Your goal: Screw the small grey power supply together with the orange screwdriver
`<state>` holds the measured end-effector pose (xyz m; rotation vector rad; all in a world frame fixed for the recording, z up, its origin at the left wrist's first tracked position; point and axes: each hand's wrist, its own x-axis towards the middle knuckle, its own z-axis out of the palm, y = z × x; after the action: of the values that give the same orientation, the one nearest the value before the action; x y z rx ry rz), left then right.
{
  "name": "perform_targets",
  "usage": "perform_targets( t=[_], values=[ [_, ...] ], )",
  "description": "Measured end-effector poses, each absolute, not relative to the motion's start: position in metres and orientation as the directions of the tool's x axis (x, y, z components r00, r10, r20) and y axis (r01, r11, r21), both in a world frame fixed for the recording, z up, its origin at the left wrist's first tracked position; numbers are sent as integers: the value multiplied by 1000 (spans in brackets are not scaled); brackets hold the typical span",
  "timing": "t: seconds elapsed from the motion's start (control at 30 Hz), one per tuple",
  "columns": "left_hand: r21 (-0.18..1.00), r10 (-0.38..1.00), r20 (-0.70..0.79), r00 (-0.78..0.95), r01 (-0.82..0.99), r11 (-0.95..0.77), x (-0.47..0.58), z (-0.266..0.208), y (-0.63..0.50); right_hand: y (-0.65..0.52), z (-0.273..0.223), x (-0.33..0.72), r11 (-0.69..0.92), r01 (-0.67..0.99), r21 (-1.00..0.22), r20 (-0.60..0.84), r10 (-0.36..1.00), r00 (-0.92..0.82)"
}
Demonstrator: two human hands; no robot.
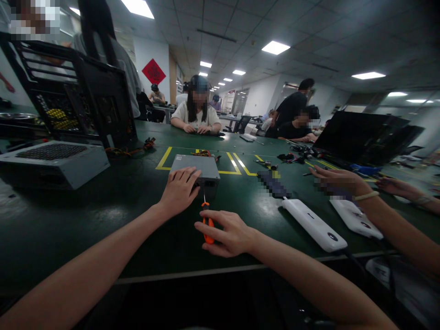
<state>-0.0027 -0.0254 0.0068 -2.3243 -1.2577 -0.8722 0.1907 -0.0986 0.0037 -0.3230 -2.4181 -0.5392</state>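
Observation:
A grey computer power supply (197, 166) sits on the green table in front of me. My left hand (180, 190) is closed over its near left corner, fingers on the top and thumb by the front face. My right hand (228, 233) holds a screwdriver (207, 229) with an orange and black handle between fingers and thumb. The screwdriver's shaft points away from me, its tip at the power supply's front face; whether it sits in a screw is too small to tell. A bundle of coloured cables (202, 153) lies behind the power supply.
Left stand a second power supply (58, 160) and an open black computer case (113, 98). To the right are a white power bank (314, 224) with a phone (274, 184) and a co-worker's hand (343, 181). Black panels (357, 137) stand farther right. A person sits opposite.

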Motion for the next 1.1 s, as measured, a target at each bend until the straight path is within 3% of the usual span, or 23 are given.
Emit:
perform_targets(
  t=[0.3, 0.53, 0.73, 0.97, 1.1],
  values=[
    [-26, 622, 665, 415, 844, -535, -3, 6, -24, -92, -1, 190, 906, 374, 196, 771, 94, -630],
    [-36, 621, 662, 420, 845, -534, -3, 5, -23, -99, 5, 196, 876, 393, 278, 673, 115, -731],
    [-32, 622, 662, 417, 846, -533, -3, 5, -23, -98, 7, 195, 884, 359, 299, 680, 67, -730],
    [-43, 622, 656, 428, 843, -536, -4, 6, -24, -95, 4, 192, 923, 324, 210, 700, 89, -708],
    [-55, 617, 656, 435, 842, -536, -5, 6, -24, -97, 6, 192, 894, 338, 294, 640, 79, -764]
  ],
)
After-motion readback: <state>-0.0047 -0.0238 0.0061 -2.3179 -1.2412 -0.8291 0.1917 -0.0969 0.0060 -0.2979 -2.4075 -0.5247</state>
